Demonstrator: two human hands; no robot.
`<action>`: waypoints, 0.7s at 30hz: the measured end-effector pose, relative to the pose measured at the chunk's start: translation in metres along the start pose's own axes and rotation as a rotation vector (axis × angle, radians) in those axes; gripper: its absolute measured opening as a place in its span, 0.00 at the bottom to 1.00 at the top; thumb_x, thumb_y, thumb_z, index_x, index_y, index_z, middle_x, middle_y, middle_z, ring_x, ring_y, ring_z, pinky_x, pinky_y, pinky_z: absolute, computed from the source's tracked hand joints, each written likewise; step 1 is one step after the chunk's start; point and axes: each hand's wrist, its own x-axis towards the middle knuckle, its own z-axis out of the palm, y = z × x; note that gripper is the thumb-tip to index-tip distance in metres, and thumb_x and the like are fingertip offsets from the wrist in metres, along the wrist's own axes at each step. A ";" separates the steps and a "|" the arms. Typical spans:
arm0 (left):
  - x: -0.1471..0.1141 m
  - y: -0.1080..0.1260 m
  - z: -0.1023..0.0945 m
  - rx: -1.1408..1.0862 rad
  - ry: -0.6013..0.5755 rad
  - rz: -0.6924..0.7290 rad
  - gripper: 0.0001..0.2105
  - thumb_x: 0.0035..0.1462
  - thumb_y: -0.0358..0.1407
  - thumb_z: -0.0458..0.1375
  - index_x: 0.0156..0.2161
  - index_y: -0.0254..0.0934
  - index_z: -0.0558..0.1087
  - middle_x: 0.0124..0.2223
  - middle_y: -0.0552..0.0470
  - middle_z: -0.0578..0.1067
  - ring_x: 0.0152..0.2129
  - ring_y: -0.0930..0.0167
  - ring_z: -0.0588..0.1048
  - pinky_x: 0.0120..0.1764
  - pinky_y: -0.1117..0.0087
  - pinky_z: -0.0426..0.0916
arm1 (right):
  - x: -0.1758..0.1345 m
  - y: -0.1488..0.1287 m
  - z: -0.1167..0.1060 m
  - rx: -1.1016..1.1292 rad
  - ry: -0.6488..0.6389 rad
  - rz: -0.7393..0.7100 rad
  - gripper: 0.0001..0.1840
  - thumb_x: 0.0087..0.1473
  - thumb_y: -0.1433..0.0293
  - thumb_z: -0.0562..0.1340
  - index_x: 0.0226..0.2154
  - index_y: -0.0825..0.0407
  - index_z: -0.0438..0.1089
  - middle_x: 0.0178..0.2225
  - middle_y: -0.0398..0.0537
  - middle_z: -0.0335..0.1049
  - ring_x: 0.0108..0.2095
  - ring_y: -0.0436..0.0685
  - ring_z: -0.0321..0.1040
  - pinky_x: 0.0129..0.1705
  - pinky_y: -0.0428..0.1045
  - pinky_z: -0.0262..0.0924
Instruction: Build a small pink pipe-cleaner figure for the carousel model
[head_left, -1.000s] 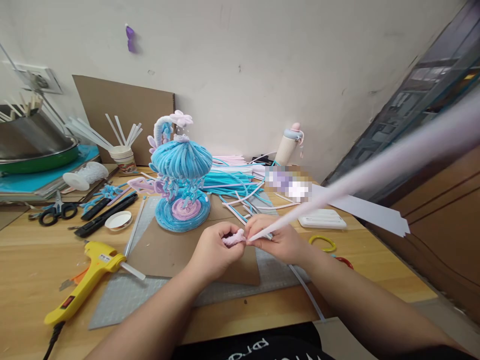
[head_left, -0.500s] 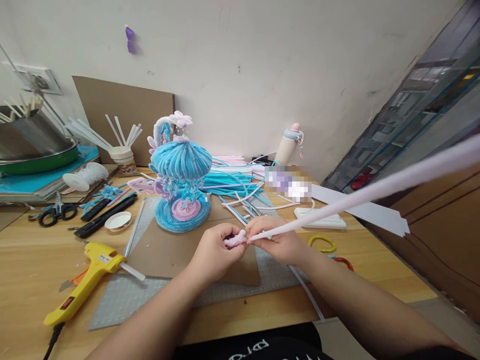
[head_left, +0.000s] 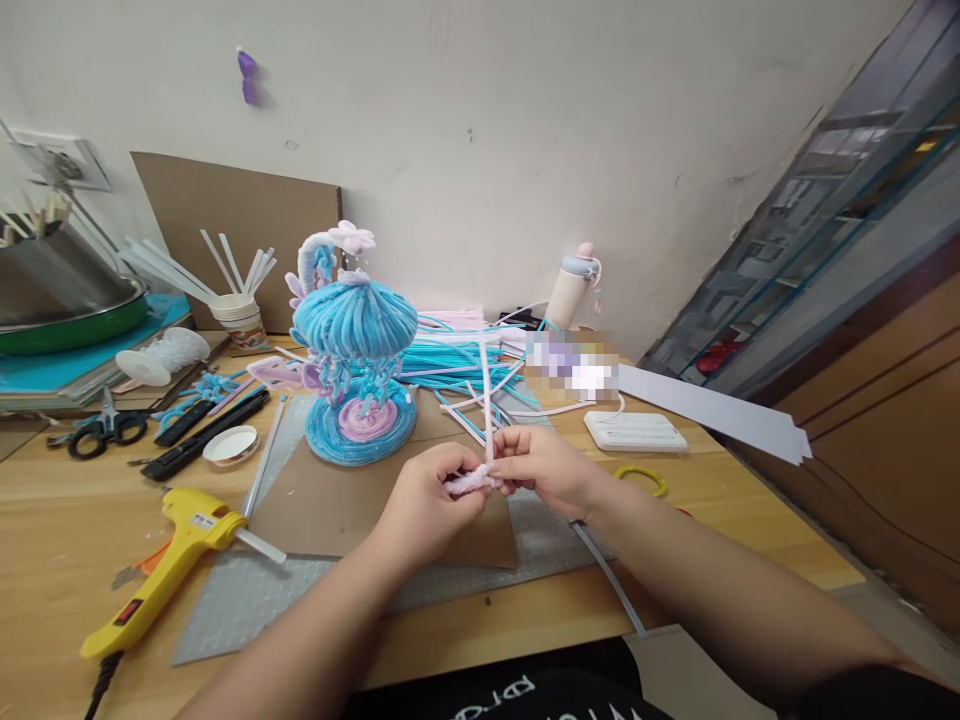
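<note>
My left hand point(head_left: 431, 500) is closed around a small coiled piece of pale pink pipe cleaner point(head_left: 469, 484). Pinched against the coil's right end, my right hand point(head_left: 541, 468) grips the same fuzzy stem, whose long free length point(head_left: 487, 390) rises straight up and away from me. Both hands meet above a brown cardboard sheet point(head_left: 330, 505). Just beyond them stands a blue jellyfish-like pipe cleaner lamp shape point(head_left: 354, 318) on a round blue base with a pink centre point(head_left: 360, 425). Bundles of blue pipe cleaners point(head_left: 457, 362) lie behind.
To the left lie a yellow glue gun point(head_left: 180, 540), black scissors point(head_left: 109, 428), a white spool point(head_left: 161, 357) and a paper cup point(head_left: 241, 320) of glue sticks. At right are a white power bank point(head_left: 634, 431), a yellow ring point(head_left: 643, 480) and a bottle point(head_left: 571, 288).
The pipe cleaner's free length has swung from pointing up and right to pointing away from me. My right hand has turned with it; the left keeps its hold on the coil.
</note>
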 end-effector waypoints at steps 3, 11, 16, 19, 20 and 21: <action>0.001 0.002 -0.001 -0.013 0.067 0.066 0.04 0.45 0.26 0.58 0.28 0.35 0.73 0.29 0.52 0.68 0.26 0.74 0.68 0.28 0.75 0.60 | 0.000 -0.005 0.002 0.162 -0.020 0.147 0.13 0.38 0.70 0.70 0.24 0.57 0.66 0.20 0.41 0.65 0.18 0.42 0.58 0.20 0.40 0.51; -0.002 0.013 -0.004 -0.061 0.130 0.148 0.03 0.46 0.27 0.59 0.28 0.37 0.74 0.32 0.50 0.69 0.28 0.71 0.70 0.29 0.74 0.63 | -0.003 -0.006 0.008 0.458 -0.090 0.424 0.08 0.40 0.76 0.62 0.21 0.56 0.60 0.15 0.35 0.55 0.14 0.40 0.46 0.15 0.37 0.34; -0.007 0.015 0.000 -0.136 0.117 0.116 0.03 0.48 0.28 0.58 0.28 0.37 0.73 0.33 0.48 0.75 0.30 0.69 0.73 0.33 0.72 0.65 | -0.008 -0.005 0.012 0.601 -0.141 0.573 0.06 0.41 0.75 0.55 0.19 0.55 0.55 0.14 0.33 0.47 0.12 0.40 0.41 0.15 0.38 0.35; -0.006 0.012 -0.002 -0.235 0.145 0.004 0.03 0.47 0.27 0.59 0.28 0.36 0.72 0.30 0.50 0.75 0.28 0.71 0.72 0.31 0.73 0.64 | -0.011 -0.001 0.014 0.551 -0.181 0.547 0.08 0.47 0.69 0.56 0.22 0.54 0.57 0.15 0.34 0.50 0.12 0.42 0.43 0.15 0.39 0.35; -0.005 0.011 -0.002 -0.301 0.159 -0.054 0.02 0.47 0.28 0.59 0.29 0.36 0.72 0.30 0.51 0.75 0.27 0.72 0.71 0.30 0.74 0.63 | -0.012 0.000 0.015 0.472 -0.164 0.502 0.12 0.51 0.65 0.56 0.22 0.53 0.57 0.15 0.34 0.50 0.12 0.42 0.43 0.14 0.40 0.34; -0.004 0.010 -0.003 -0.383 0.175 -0.111 0.02 0.47 0.28 0.60 0.29 0.36 0.72 0.30 0.52 0.75 0.26 0.73 0.71 0.30 0.74 0.63 | -0.013 0.001 0.016 0.353 -0.106 0.418 0.16 0.53 0.60 0.55 0.21 0.53 0.57 0.14 0.35 0.50 0.12 0.43 0.43 0.14 0.41 0.34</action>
